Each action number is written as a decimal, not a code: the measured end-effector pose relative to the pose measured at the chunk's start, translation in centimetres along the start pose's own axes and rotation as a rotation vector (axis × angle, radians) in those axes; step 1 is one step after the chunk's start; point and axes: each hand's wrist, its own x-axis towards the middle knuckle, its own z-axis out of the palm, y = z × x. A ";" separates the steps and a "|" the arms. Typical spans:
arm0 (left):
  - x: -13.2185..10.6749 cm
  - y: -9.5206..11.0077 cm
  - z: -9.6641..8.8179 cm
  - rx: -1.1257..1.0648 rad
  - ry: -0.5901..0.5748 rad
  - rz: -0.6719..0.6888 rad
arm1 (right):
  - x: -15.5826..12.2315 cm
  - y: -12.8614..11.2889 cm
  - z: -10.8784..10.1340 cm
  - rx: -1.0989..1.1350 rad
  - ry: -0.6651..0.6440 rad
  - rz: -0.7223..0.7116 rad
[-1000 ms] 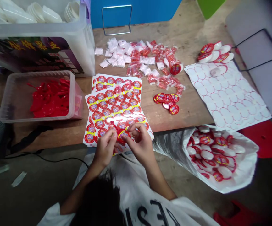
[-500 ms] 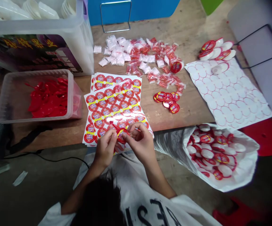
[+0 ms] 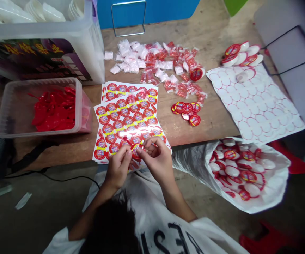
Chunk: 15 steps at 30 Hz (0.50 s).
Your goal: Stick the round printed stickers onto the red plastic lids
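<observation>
Over the front of the sticker sheets (image 3: 127, 118), a red plastic lid (image 3: 135, 151) with a thin stem and a round red-and-yellow sticker on its face is held in both hands. My left hand (image 3: 119, 165) pinches its left edge between thumb and fingers. From the right, my right hand (image 3: 158, 158) has its thumb pressed on the sticker, with its other fingers curled around the lid's far side. Part of the lid is hidden behind the fingers. The printed sheets lie in a loose stack on the table's front edge.
Left stand a clear tub (image 3: 79, 106) of red plastic pieces and a larger bin (image 3: 99, 53) of white cups. Small red and white packets (image 3: 152, 61) lie behind the sheets, with stickered red discs (image 3: 186, 110) nearer. Right are peeled sheets (image 3: 258, 106) and a white bag (image 3: 279, 187) of finished-looking pieces.
My right thumb has shifted very slightly over the sticker on the red lid. Otherwise the hands and the things on the table stay as they were; the view has tilted a little.
</observation>
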 end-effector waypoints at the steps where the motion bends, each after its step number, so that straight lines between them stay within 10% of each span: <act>1: -0.1 0.0 0.0 0.023 -0.006 0.014 | 0.0 0.0 0.0 -0.015 0.003 -0.008; 10: -0.1 1.0 0.4 0.310 0.112 0.199 | -0.6 -0.2 0.2 -0.395 0.026 -0.260; 15: 0.2 0.3 0.5 0.181 0.236 0.087 | -1.3 -1.1 0.0 -0.757 -0.015 -0.425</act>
